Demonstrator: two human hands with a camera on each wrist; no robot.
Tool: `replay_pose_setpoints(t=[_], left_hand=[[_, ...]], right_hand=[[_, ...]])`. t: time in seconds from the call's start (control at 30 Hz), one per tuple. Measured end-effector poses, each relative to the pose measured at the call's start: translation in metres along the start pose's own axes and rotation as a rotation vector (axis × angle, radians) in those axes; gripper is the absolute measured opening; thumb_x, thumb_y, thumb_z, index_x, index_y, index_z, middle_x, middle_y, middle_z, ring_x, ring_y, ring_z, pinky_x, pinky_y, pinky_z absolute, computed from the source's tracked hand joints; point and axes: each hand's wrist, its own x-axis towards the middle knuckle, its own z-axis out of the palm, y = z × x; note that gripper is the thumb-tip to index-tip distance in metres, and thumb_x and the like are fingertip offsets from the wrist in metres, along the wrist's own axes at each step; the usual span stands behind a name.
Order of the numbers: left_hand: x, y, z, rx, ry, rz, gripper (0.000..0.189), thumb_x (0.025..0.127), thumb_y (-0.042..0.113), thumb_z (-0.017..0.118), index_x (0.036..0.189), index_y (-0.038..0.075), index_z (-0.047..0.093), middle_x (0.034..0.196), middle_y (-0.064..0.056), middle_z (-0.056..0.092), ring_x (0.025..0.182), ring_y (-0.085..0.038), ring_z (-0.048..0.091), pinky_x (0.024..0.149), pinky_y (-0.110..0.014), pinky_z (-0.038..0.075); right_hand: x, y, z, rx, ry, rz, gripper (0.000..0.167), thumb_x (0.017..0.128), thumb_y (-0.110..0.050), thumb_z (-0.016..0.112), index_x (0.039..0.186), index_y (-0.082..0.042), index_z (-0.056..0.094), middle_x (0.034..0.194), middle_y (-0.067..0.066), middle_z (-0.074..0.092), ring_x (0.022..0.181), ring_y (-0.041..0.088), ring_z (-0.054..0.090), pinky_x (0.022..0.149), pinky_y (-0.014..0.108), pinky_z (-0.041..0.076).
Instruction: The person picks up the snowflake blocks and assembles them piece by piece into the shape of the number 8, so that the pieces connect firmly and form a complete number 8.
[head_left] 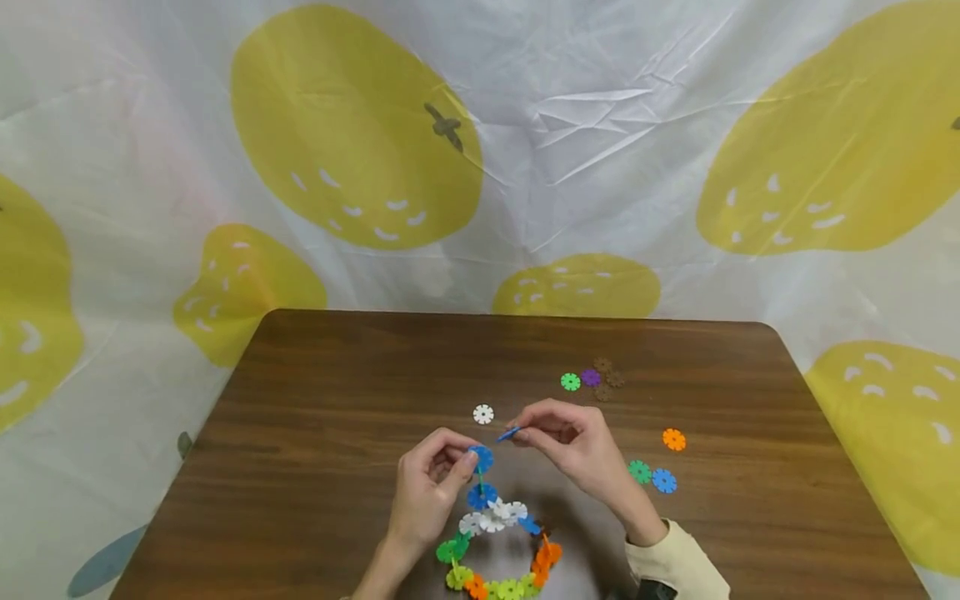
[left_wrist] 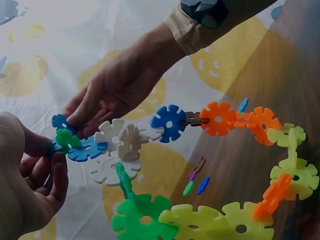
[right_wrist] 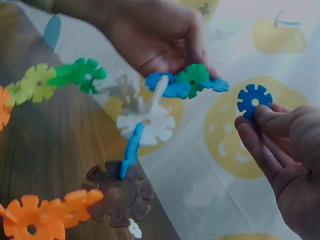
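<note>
Left hand (head_left: 426, 483) pinches blue end disc (head_left: 482, 459) of colored disc chain (head_left: 491, 518); chain loops from there, over brown table (head_left: 330, 408). Right hand (head_left: 577, 442) pinches loose blue disc (right_wrist: 247, 102), near chain end, not touching. Discs look light, stiff, bit slippery. Chain may pop apart if tugged. Best hold: flat sides, slots free.

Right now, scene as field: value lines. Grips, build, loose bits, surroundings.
left grip: pinches end blue disc of chain
right grip: pinches separate blue disc, apart from chain
chain: loop with short tail, joined coloured discs
loose: white disc, light green disc, purple disc, brown discs, orange disc, dark green disc, flat blue disc
surface: brown table
backdrop: white cloth
</note>
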Motion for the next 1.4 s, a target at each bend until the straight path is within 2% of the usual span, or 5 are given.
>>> replay_pose_setpoints(t=[0.53,0.83,1.03,1.23,1.4], left_hand=[[-0.001,0.002,-0.001,0.006,-0.009,0.001,0.004,0.091,-0.005,0.068,0.090,-0.007,0.065,0.075,-0.018,0.067,0.066,-0.006,0.062,0.061,-0.022,0.058],[-0.002,0.006,0.001,0.055,0.000,-0.026,0.009,0.087,-0.010,0.068,0.085,-0.001,0.066,0.072,-0.014,0.066,0.062,-0.004,0.058,0.056,-0.022,0.054],[-0.004,0.005,-0.001,0.057,0.008,-0.055,0.009,0.091,-0.006,0.067,0.088,0.003,0.067,0.072,-0.014,0.064,0.063,-0.004,0.057,0.056,-0.021,0.052],[-0.007,0.001,-0.008,0.077,0.027,0.018,0.010,0.092,-0.005,0.065,0.095,0.004,0.068,0.070,-0.010,0.058,0.064,-0.003,0.052,0.054,-0.020,0.047],[-0.009,0.000,-0.012,0.063,0.028,0.080,0.015,0.092,-0.006,0.064,0.101,0.004,0.069,0.069,-0.010,0.057,0.062,-0.003,0.051,0.050,-0.021,0.044]], right_hand=[[0.009,0.000,0.007,-0.294,-0.087,-0.401,0.029,0.083,0.018,0.070,0.102,-0.004,0.076,0.096,0.011,0.077,0.089,0.020,0.075,0.078,0.025,0.061],[0.010,0.008,0.013,-0.287,-0.116,-0.429,0.020,0.088,0.015,0.067,0.100,0.002,0.077,0.094,0.013,0.077,0.085,0.023,0.076,0.079,0.024,0.061],[0.009,0.026,0.006,-0.351,-0.019,-0.297,0.027,0.086,0.014,0.070,0.107,0.000,0.077,0.100,0.014,0.077,0.088,0.022,0.076,0.077,0.024,0.061],[0.007,0.065,-0.031,-0.604,0.244,0.114,0.022,0.089,0.003,0.072,0.109,-0.007,0.076,0.100,0.010,0.076,0.082,0.023,0.073,0.072,0.027,0.062],[0.007,0.099,-0.065,-0.744,0.286,0.363,0.023,0.088,0.001,0.071,0.111,0.001,0.072,0.102,0.020,0.071,0.085,0.031,0.071,0.076,0.042,0.061]])
